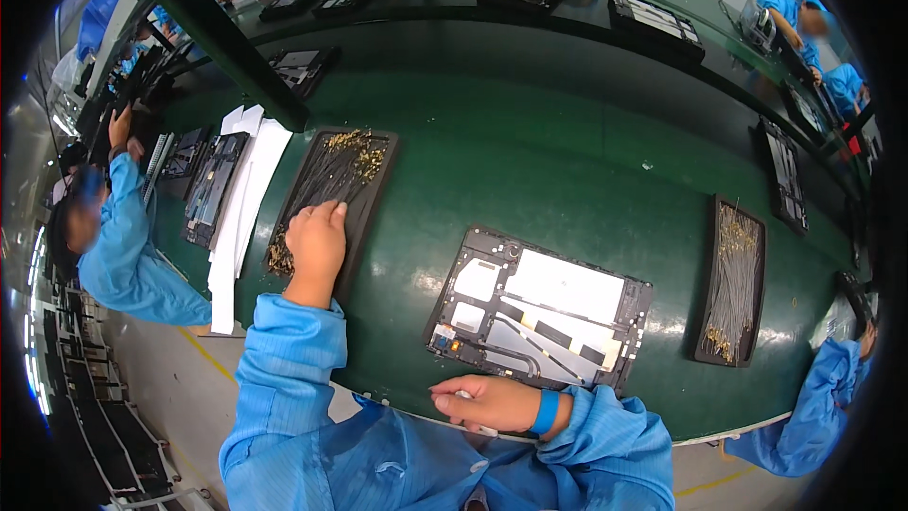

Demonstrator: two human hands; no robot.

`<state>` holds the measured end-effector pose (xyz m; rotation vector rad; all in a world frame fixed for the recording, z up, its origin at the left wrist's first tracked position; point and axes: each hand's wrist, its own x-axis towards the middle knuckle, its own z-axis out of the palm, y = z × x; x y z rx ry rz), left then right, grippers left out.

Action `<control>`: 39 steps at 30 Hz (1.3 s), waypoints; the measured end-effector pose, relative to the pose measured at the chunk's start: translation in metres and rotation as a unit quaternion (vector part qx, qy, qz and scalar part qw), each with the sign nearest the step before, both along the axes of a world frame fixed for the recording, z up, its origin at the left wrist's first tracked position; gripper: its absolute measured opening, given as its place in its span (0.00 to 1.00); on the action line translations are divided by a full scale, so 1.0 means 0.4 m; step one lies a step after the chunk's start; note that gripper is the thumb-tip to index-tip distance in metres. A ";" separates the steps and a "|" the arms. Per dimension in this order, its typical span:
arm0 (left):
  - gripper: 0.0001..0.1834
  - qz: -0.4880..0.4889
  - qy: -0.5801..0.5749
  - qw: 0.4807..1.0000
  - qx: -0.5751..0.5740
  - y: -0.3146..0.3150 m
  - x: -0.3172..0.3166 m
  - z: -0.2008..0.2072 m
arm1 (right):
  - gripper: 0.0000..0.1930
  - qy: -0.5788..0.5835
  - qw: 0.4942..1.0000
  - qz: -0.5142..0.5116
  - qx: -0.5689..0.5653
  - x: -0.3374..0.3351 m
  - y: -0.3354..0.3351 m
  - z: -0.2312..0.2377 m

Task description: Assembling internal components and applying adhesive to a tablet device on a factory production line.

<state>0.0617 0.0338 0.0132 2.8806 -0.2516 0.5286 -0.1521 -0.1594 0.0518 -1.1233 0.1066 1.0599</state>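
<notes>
My left hand (pixel 317 244) rests over a dark tray (pixel 352 255) of thin black cables (pixel 326 180) with gold ends. Its fingers are bent together among the cables; whatever they pinch is hidden. At the table's front edge my right hand (pixel 492 404), with a blue wristband, is closed around a slim white tool (pixel 488 431), mostly covered by the palm. Just beyond that hand lies an opened tablet (pixel 565 286), its inside facing up, with white battery panels and black strips.
A second dark tray (pixel 707 322) of grey cables with gold ends stands to the right. White sheets (pixel 248 194) and an opened device (pixel 216 189) lie left. A green post (pixel 227 43) rises behind them. More devices line a raised shelf; co-workers in blue sit around.
</notes>
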 end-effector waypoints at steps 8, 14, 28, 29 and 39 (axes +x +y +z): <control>0.12 -0.013 -0.006 0.991 -0.131 -0.013 -0.005 0.065 | 0.25 0.009 0.999 0.045 -0.021 0.000 0.004 -0.017; 0.05 -0.204 -0.118 0.964 -0.120 -0.057 -0.087 0.167 | 0.25 0.003 0.999 0.026 -0.022 0.021 -0.009 -0.001; 0.15 -0.522 -0.012 0.849 -0.084 -0.075 -0.332 0.214 | 0.15 -0.107 0.944 -0.269 -0.161 -0.063 -0.046 0.120; 0.15 -0.526 0.000 0.847 -0.075 -0.074 -0.340 0.217 | 0.15 -0.109 0.944 -0.269 -0.160 -0.069 -0.046 0.121; 0.08 -0.531 -0.022 0.844 -0.069 -0.074 -0.367 0.207 | 0.14 -0.163 0.937 -0.202 -0.232 -0.104 -0.057 0.078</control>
